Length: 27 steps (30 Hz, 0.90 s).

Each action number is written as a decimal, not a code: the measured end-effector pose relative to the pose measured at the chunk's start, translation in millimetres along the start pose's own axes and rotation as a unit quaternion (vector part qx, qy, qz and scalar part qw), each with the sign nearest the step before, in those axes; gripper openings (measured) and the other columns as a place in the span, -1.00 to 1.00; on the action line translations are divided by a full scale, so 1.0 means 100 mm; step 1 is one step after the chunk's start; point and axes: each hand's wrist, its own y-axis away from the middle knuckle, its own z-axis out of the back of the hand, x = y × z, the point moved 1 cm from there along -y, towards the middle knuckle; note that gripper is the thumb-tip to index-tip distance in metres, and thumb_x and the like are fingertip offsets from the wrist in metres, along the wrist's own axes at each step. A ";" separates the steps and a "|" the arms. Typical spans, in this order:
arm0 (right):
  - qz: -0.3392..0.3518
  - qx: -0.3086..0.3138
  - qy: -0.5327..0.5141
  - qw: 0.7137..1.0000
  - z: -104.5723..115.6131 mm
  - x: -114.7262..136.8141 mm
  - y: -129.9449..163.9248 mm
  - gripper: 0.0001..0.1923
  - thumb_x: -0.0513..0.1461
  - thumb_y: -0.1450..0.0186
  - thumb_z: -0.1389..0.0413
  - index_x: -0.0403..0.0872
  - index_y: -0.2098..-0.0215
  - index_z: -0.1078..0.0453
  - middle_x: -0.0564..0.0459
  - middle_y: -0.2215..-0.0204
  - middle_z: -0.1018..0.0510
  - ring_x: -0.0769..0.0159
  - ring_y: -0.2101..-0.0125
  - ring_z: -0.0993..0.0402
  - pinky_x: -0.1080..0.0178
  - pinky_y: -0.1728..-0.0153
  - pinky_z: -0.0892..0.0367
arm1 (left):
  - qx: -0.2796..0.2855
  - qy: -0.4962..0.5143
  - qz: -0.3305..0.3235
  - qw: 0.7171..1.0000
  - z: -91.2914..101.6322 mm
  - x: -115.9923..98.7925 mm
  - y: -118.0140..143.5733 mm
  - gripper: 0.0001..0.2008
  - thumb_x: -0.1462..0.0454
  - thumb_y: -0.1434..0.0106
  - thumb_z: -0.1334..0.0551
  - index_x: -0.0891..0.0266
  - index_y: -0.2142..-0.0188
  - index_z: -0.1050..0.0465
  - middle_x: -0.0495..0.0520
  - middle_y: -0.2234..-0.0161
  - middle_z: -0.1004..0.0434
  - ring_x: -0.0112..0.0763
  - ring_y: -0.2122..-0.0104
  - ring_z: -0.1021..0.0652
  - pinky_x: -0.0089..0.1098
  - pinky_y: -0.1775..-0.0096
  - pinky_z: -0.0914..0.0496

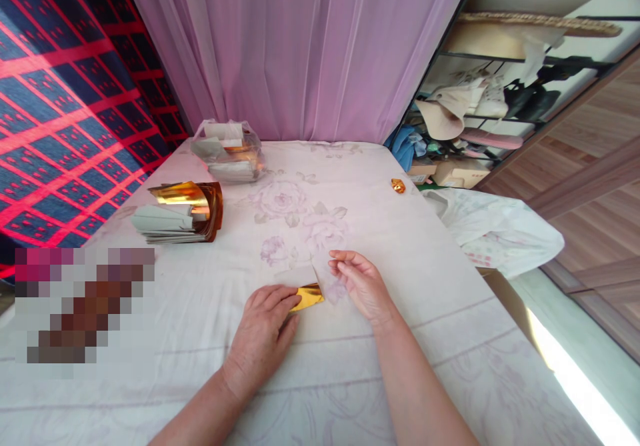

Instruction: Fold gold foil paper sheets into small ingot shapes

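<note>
Gold paper (311,294), bagged stack (231,170) beyond

Two bare hands (363,289). One flat gold foil piece (310,296). One small gold foil lump (398,186). One stack of grey-white and gold sheets (167,225), not countable. One transparent plastic bag (254,141). One white plastic bag (525,229).

No readable text or numbers.
</note>
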 end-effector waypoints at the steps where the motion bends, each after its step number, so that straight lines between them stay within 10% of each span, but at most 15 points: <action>1: -0.001 0.000 -0.001 1.000 0.00 0.00 0.00 -0.73 -0.11 0.06 -0.42 0.03 0.40 -0.56 0.08 0.22 -0.61 0.32 0.28 -0.48 0.22 0.19 -0.37 | 0.000 0.000 -0.001 1.000 0.00 0.00 0.00 -0.74 0.33 -0.29 -0.15 0.18 0.04 -0.47 0.14 0.04 -0.55 -0.16 0.02 -0.48 -0.04 -0.01 -0.39; 17: 0.004 0.005 0.010 1.000 0.00 0.02 0.01 -0.73 -0.10 0.04 -0.41 0.02 0.39 -0.55 0.05 0.22 -0.61 0.29 0.29 -0.48 0.20 0.18 -0.39 | 0.001 -0.008 -0.005 1.000 -0.01 0.00 0.01 -0.71 0.32 -0.30 -0.15 0.15 0.00 -0.47 0.14 0.02 -0.54 -0.16 0.00 -0.47 -0.03 -0.02 -0.39; 27: -0.044 0.181 0.005 0.983 -0.10 0.08 0.15 -0.71 -0.05 -0.09 -0.34 0.02 0.26 -0.56 -0.01 0.17 -0.62 0.20 0.11 -0.51 0.09 -0.04 -0.33 | 0.008 -0.060 -0.021 0.998 0.00 -0.03 0.01 -0.65 0.30 -0.32 -0.13 0.16 -0.08 -0.42 0.15 -0.05 -0.49 -0.12 -0.04 -0.43 0.02 -0.09 -0.29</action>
